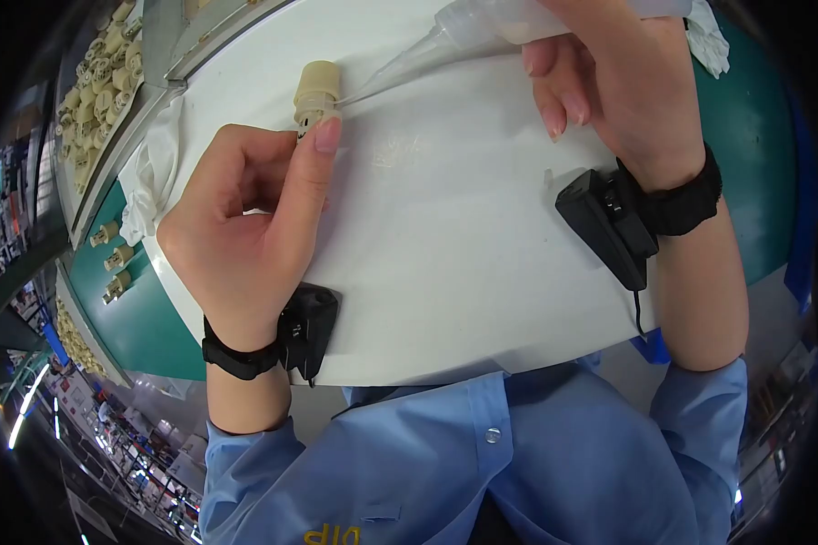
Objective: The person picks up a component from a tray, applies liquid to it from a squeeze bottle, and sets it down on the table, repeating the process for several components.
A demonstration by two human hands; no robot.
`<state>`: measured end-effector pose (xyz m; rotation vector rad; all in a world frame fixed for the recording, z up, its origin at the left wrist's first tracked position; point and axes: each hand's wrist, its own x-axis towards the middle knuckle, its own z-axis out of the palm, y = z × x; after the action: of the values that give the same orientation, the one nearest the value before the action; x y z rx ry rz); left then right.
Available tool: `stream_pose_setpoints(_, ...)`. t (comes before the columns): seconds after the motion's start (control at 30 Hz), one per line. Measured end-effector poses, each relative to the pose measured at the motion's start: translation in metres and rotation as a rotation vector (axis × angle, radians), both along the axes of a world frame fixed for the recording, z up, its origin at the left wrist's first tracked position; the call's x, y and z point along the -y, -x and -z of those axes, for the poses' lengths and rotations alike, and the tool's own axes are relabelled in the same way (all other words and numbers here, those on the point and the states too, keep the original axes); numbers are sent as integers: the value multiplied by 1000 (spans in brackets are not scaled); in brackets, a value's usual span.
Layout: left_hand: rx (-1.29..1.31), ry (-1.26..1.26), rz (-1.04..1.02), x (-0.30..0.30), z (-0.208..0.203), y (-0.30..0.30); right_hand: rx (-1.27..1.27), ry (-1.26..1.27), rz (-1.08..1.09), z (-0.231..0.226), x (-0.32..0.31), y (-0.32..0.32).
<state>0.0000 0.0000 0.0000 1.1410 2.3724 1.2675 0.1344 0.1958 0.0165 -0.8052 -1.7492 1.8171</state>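
Okay so, hidden stuff first: the squeeze bottle (504,22) got chopped off by the top of the view, and the right hand (623,100) covered a good chunk of it. That hand had its thumb and fingers curled around the bottle, but I couldn't tell how hard it was squeezing. The left hand (254,204) was pinching the lower end of a beige part (318,86) between thumb and fingers, so that end was mostly hidden. The part sat upright over the far left area of the white surface (445,245), with the thin nozzle (400,65) reaching its side; couldn't say if the tip actually touched.

Containers: the bottle was see-through-ish, contents hard to make out. Past the surface's far left corner, a metal-rimmed bin (109,177) held a heap of similar beige pieces, and a lower bin (80,307) had more, too small to make out properly.

Three loose pieces (116,256) lay on the green tabletop (773,182) off the left edge. One white cloth (152,177) was bunched along that edge, another (707,41) near the far right corner. Beyond that, the room was just blurry clutter and bright tube lights (29,404).
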Motion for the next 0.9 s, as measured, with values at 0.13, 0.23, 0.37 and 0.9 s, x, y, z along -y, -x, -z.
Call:
stream_pose_setpoints(0.13,-15,0,0,0,-2,0,14,-1,9,0,1,2)
stream_pose_setpoints(0.23,-38,9,-25,-2,-3,-2,17,3,-19,-2,-1,1)
stream_pose_setpoints(0.37,2,17,-31,-2,-3,-4,98,35,17,-6,2,2)
stream_pose_setpoints(0.9,140,-12,-85,8,-14,4,-313,286,84,8,1,-13)
